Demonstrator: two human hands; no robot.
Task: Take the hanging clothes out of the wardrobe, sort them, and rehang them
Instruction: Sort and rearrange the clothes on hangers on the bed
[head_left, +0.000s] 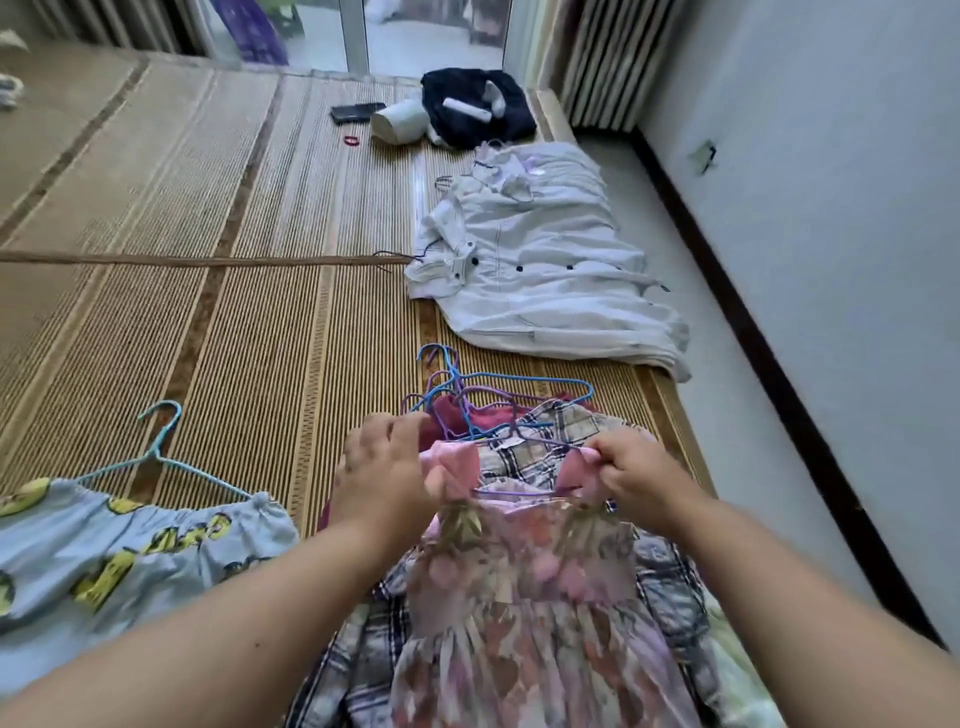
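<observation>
Currently, item by item.

**Hands, two.**
- Your left hand (384, 467) reaches forward off a bare forearm with its back up. The fingers curl down over the left bow (457, 467) of the dress (519, 597) and grip it there.
- Your right hand (639, 473) reaches forward the same way, knuckles up. Thumb and fingers pinch the right bow (576, 470).
- Both hands sit level and apart, with the dress shoulders held between them.

**Dress, one.** It is pink and floral with two pink bows. It lies on top of the pile right in front of you, skirt toward you. One purple hanger (514, 491) shows across its neckline.

**Pile beneath.**
- One plaid garment (511, 460) lies directly under the dress.
- One red garment (447, 421) lies just beyond it.
- A tangle of hangers (467, 410), blue and purple, lies on the red garment. Their number cannot be told.

**To your left.** One pale blue garment (130, 561) with yellow print sits on one teal hanger (156, 452), flat on the mat (234, 322).

**Beyond the pile.**
- One white coat (545, 291) with dark buttons is spread at the mat's right edge.
- One dark garment (452, 93) lies farther off.
- One white object (400, 122) sits just beside the dark garment.
- One black phone (356, 111) and one red band (352, 140) lie near the white object.
</observation>
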